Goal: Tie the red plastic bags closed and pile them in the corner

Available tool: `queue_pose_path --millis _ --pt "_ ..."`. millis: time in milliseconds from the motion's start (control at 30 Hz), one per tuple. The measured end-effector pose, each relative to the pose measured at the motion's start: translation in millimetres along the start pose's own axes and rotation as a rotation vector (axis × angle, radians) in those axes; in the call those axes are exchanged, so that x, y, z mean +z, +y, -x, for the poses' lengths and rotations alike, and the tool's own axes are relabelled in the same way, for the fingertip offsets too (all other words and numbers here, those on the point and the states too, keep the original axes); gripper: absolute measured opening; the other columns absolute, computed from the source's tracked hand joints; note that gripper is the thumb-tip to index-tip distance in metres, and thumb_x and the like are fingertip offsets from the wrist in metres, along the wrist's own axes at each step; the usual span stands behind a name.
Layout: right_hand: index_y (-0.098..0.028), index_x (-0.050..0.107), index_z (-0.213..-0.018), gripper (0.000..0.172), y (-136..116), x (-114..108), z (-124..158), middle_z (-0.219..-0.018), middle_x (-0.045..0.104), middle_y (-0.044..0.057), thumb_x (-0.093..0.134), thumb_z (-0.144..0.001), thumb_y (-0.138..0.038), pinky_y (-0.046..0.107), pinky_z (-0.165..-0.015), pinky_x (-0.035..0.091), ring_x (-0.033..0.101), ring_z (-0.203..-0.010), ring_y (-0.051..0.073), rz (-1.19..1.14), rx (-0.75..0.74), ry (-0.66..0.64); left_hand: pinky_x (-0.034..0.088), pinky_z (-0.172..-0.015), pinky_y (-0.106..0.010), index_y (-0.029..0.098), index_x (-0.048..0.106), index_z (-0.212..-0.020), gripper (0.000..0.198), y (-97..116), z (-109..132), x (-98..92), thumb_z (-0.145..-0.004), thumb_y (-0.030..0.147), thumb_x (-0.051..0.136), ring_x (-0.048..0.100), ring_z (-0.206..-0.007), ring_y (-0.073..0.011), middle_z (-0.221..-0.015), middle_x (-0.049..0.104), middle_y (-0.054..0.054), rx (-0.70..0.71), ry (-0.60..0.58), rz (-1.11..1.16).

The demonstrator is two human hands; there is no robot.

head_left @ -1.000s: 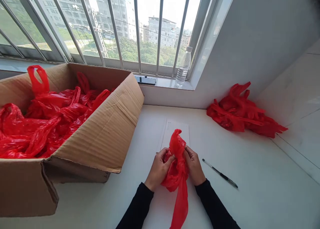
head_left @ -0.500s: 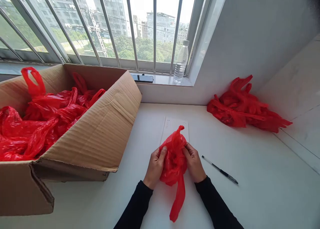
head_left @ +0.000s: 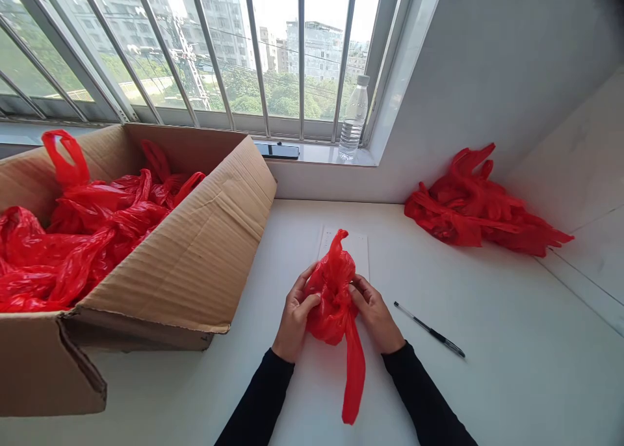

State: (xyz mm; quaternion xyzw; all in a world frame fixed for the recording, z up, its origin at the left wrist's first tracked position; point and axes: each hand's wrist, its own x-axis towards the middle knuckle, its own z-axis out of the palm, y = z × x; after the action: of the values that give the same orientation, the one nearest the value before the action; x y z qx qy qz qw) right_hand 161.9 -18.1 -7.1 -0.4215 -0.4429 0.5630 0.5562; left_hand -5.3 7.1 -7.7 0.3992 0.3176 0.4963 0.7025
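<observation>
- My left grip point(head_left: 292, 313) is drawn in around the left side of the red bag point(head_left: 329, 303), the thumb pressed across its front and the other fingers mostly hidden behind the film.
- My right grip point(head_left: 374, 309) has the bag's right edge, thumb and fingertips brought nearly together on the gathered plastic beside its middle.
- I judge the step in hand to be working at that twisted middle, which looks like a knot, though the folds keep me from being sure.
- To my mind, the next move calls for the left to steady the bundle while the right finds a loose fold; I would pinch lightly, since film this thin could tear.
- The bag is between my palms, in front of me, bunched into a rounded, crumpled, shiny bundle. A short twisted end pokes up toward the window, and a long flat strip point(head_left: 353, 374) hangs toward me from its lower right.
- I cannot tell whether the bundle touches the white surface point(head_left: 312, 420) under it.
- Just beyond it lies a flat white sheet point(head_left: 358, 244), partly covered from my view.
- Near my right wrist lies a pen point(head_left: 429, 330), untouched.
- Farther out, a cardboard box point(head_left: 195, 238) full of red bags point(head_left: 92, 205) stands to my left, and a red heap point(head_left: 468, 205) lies by the wall to my right.
</observation>
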Motion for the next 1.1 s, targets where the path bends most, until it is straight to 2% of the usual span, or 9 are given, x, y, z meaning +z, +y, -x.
queue_pose_path --millis 67,200,333,433,500,600,800,967,1100 --pt "-0.026 0.067 -0.119 0.035 1 -1 -1 -0.117 0.070 0.006 0.066 -0.092 -0.047 0.038 -0.095 0.051 0.063 -0.107 0.025 -0.016 -0.014 -0.008 0.051 -0.092 -0.033 0.030 0.048 -0.146 0.061 1 0 -0.2 -0.087 0.018 0.061 0.063 -0.117 -0.0255 -0.143 0.059 -0.007 -0.018 -0.010 0.018" --pt "-0.024 0.069 -0.105 0.027 7 -6 -3 -0.108 0.072 0.005 0.068 -0.090 -0.047 0.034 -0.085 0.052 0.065 -0.096 0.023 -0.052 -0.045 0.094 0.050 -0.095 -0.034 0.030 0.044 -0.149 0.072 1 -1 1.5 -0.082 0.016 0.065 0.058 -0.125 -0.0275 -0.147 0.056 -0.008 -0.063 -0.107 0.063" --pt "-0.027 0.067 -0.110 0.030 7 -7 -2 -0.110 0.072 0.004 0.063 -0.092 -0.051 0.034 -0.079 0.054 0.067 -0.095 0.024 -0.097 -0.034 0.135 0.049 -0.102 -0.040 0.031 0.036 -0.154 0.087 0 -2 1.2 -0.078 0.015 0.075 0.058 -0.126 -0.0298 -0.146 0.056 -0.011 -0.069 -0.197 0.029" --pt "-0.028 0.064 -0.123 0.040 -1 -4 0 -0.120 0.070 0.006 0.058 -0.093 -0.055 0.037 -0.084 0.055 0.066 -0.105 0.026 -0.112 -0.002 0.079 0.044 -0.110 -0.045 0.031 0.034 -0.155 0.083 -1 -2 -0.5 -0.084 0.022 0.075 0.054 -0.132 -0.0301 -0.147 0.056 -0.012 -0.024 -0.196 0.030" --pt "-0.029 0.061 -0.130 0.045 -6 -2 2 -0.127 0.067 0.006 0.063 -0.091 -0.052 0.040 -0.094 0.053 0.063 -0.113 0.027 -0.081 0.006 0.026 0.043 -0.111 -0.046 0.031 0.031 -0.156 0.083 -1 -2 -1.1 -0.086 0.024 0.075 0.054 -0.132 -0.0302 -0.146 0.056 -0.013 -0.012 -0.183 0.033" --pt "-0.030 0.061 -0.129 0.046 -7 -1 2 -0.128 0.066 0.005 0.073 -0.086 -0.043 0.043 -0.103 0.048 0.061 -0.117 0.026 -0.009 -0.021 0.016 0.046 -0.108 -0.046 0.030 0.033 -0.155 0.083 -1 -3 -0.4 -0.085 0.028 0.077 0.057 -0.130 -0.0309 -0.142 0.059 -0.013 -0.009 -0.150 0.035" --pt "-0.027 0.065 -0.118 0.033 2 -5 -1 -0.115 0.069 0.005 0.071 -0.088 -0.038 0.039 -0.094 0.051 0.063 -0.105 0.025 -0.077 -0.054 0.149 0.048 -0.105 -0.044 0.033 0.033 -0.155 0.081 -3 -3 0.8 -0.086 0.032 0.075 0.059 -0.126 -0.0283 -0.138 0.062 -0.011 -0.074 -0.179 0.015" --pt "-0.027 0.065 -0.110 0.023 1 -8 -1 -0.101 0.066 0.002 0.068 -0.089 -0.036 0.032 -0.082 0.051 0.060 -0.091 0.020 -0.111 -0.078 0.209 0.048 -0.102 -0.042 0.021 0.062 -0.134 0.051 -5 -4 -1.1 -0.085 0.032 0.075 0.062 -0.120 -0.0298 -0.127 0.067 -0.013 -0.106 -0.222 -0.072" --pt "-0.029 0.063 -0.115 0.030 -4 -5 1 -0.108 0.067 0.003 0.068 -0.088 -0.039 0.037 -0.088 0.052 0.061 -0.098 0.023 -0.086 -0.069 0.147 0.051 -0.097 -0.040 0.020 0.067 -0.125 0.044 -4 -5 -0.2 -0.083 0.032 0.078 0.063 -0.115 -0.0293 -0.123 0.070 -0.011 -0.064 -0.168 -0.090"
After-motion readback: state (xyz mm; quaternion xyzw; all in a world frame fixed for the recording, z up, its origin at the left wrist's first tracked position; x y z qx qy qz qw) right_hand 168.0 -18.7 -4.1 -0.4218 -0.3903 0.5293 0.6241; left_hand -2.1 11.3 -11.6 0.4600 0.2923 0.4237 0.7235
